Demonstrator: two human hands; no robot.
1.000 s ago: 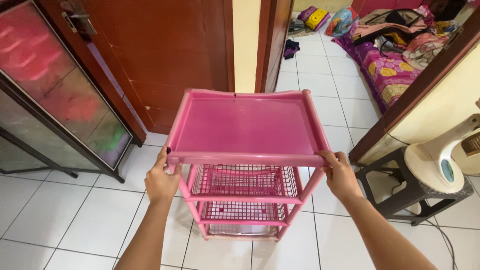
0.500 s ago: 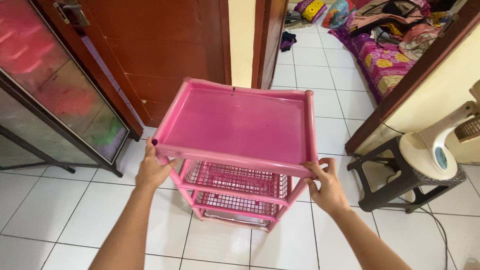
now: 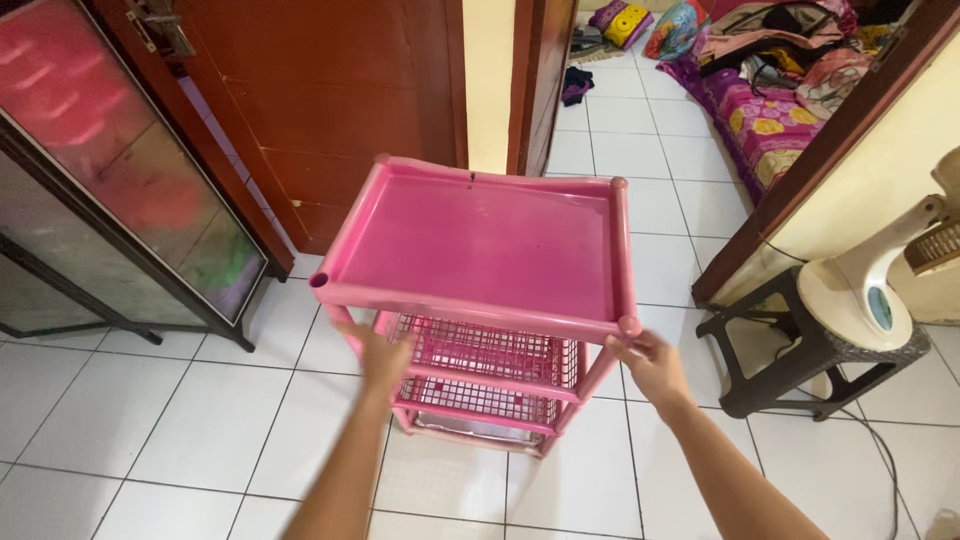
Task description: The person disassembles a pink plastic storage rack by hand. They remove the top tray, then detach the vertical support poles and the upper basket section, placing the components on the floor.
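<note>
1. Left hand (image 3: 383,358): reaches under the front edge of the pink rack's top tray, fingers loosely curled near the middle basket's rim; whether it grips anything cannot be told.
2. Right hand (image 3: 648,362): fingers closed around the rack's front right post, just below the rounded corner cap of the top tray.
3. Pink plastic rack (image 3: 480,300): stands on the white tiled floor (image 3: 150,420) directly in front of the person, tilted slightly in view; a flat top tray with a raised rim, two mesh baskets beneath it, and a lower shelf near the floor.
4. Dark stool (image 3: 800,360): right of the rack, apart from it, bearing a white appliance (image 3: 860,290) with a round base.
5. Glass-fronted cabinet (image 3: 110,190): left, in a black frame, beside a reddish-brown wooden door (image 3: 330,100).
6. Far room: through the doorway, a patterned purple mattress (image 3: 760,125) piled with clothes and bags.
</note>
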